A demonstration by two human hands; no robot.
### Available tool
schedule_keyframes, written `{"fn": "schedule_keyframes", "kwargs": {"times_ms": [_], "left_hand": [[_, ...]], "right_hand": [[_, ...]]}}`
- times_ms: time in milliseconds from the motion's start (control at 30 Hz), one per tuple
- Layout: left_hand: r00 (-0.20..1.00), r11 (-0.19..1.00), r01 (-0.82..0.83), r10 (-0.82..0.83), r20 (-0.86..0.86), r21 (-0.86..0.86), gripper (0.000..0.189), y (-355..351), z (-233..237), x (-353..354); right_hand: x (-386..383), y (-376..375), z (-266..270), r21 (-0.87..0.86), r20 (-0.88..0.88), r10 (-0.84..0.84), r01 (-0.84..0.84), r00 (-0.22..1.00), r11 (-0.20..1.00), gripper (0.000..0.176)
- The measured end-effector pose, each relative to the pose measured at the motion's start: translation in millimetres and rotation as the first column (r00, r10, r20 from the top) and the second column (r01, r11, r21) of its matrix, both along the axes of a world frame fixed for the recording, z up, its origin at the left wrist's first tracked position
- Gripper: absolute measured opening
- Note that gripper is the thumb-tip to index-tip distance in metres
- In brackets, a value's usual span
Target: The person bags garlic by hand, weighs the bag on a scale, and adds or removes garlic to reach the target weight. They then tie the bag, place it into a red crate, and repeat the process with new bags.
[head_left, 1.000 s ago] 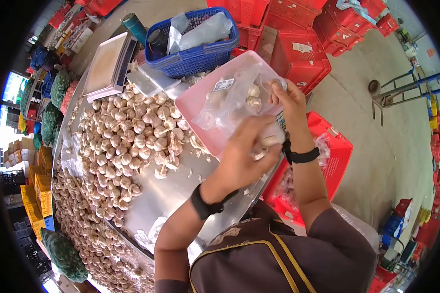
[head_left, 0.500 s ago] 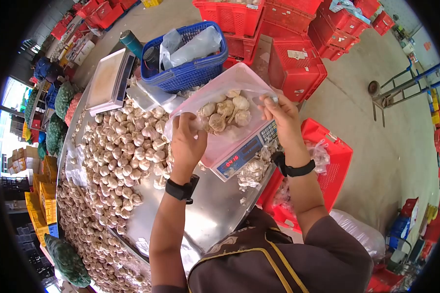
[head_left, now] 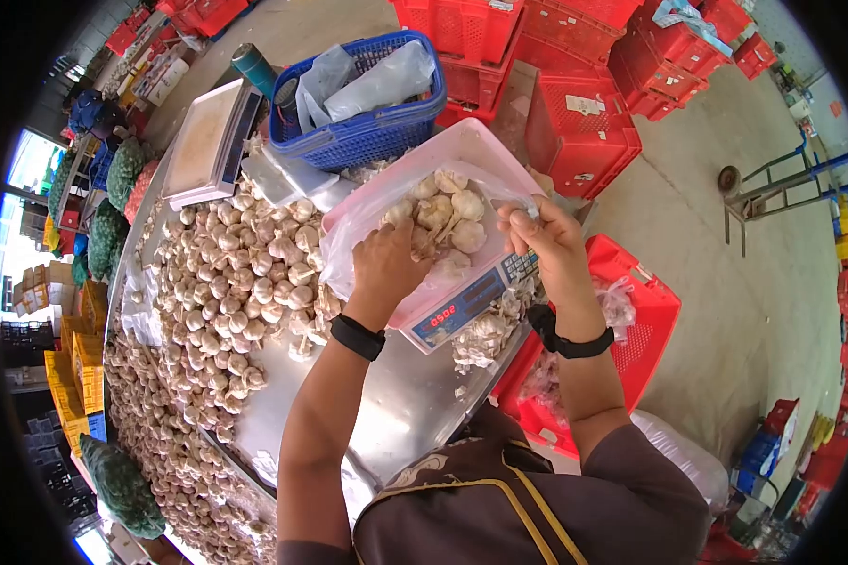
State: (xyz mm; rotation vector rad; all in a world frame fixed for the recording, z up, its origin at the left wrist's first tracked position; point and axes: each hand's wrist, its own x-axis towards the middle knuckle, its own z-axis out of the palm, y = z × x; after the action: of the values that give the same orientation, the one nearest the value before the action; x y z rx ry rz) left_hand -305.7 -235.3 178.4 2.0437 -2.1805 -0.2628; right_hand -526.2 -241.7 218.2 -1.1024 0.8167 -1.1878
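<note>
A clear plastic bag (head_left: pixel 349 247) lies open in the pink tray (head_left: pixel 495 151) of a digital scale (head_left: pixel 452 315) with a lit red display. Several garlic bulbs (head_left: pixel 466 235) rest in the bag. My left hand (head_left: pixel 386 262) reaches into the bag from the left, its fingers curled round a garlic bulb at the near edge of the group; the fingertips are partly hidden. At the right side of the tray, my right hand (head_left: pixel 548 235) pinches the bag's rim between thumb and fingers.
Loose garlic (head_left: pixel 226 282) covers the metal table (head_left: pixel 349 400) at left. A second scale (head_left: pixel 207 137) and a blue basket (head_left: pixel 358 137) with plastic bags stand behind. A red crate (head_left: pixel 645 330) with filled bags is at right; stacked red crates (head_left: pixel 584 122) stand beyond.
My left hand has left the bag's left rim and moved in among the bulbs. The right hand still holds the rim. The display's digits have changed.
</note>
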Motion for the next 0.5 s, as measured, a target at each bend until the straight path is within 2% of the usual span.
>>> {"fn": "schedule_keyframes", "kwargs": {"times_ms": [67, 100, 167, 300, 367, 400, 467, 500], "left_hand": [[0.980, 0.999, -0.020, 0.028, -0.199, 0.040, 0.054, 1.1, 6.4, 0.7], [0.980, 0.999, -0.025, 0.033, -0.198, 0.039, 0.054, 2.4, 7.0, 4.2], [0.931, 0.998, -0.045, 0.055, -0.362, 0.037, 0.054, 8.1, 6.9, 13.0], [0.957, 0.995, -0.101, 0.098, -0.274, 0.004, 0.053, 12.1, 5.1, 17.4], [0.963, 0.980, -0.045, -0.009, -0.271, -0.192, 0.042, 13.5, 10.4, 9.0], [0.961, 0.980, -0.048, -0.006, -0.276, -0.191, 0.042, 13.2, 12.6, 2.8], [0.945, 0.975, 0.095, -0.152, -0.289, -0.201, 0.030, 9.8, 15.1, -14.3], [0.930, 0.938, 0.169, -0.254, -0.265, -0.303, 0.022, 8.2, 9.8, -24.4]], "right_hand": [[2.6, -2.6, -0.3, 0.006, 0.006, 0.022, -0.022, 1.000, 1.000, 0.024], [3.7, -2.6, -0.9, 0.001, -0.006, 0.018, -0.018, 1.000, 1.000, 0.023], [4.8, -1.1, -2.4, -0.002, -0.019, 0.013, -0.013, 1.000, 1.000, 0.023], [4.3, 0.6, -2.6, -0.022, -0.019, 0.013, -0.013, 1.000, 1.000, 0.024], [4.7, 4.3, -1.3, -0.044, -0.014, 0.017, -0.018, 1.000, 0.999, 0.025], [5.3, 5.9, 1.4, -0.029, -0.033, 0.008, -0.009, 0.999, 1.000, 0.025], [5.2, 8.6, 4.5, -0.014, -0.059, 0.007, -0.007, 0.998, 1.000, 0.025], [4.9, 10.1, 5.6, 0.008, -0.072, -0.007, 0.008, 0.997, 1.000, 0.025]]}}
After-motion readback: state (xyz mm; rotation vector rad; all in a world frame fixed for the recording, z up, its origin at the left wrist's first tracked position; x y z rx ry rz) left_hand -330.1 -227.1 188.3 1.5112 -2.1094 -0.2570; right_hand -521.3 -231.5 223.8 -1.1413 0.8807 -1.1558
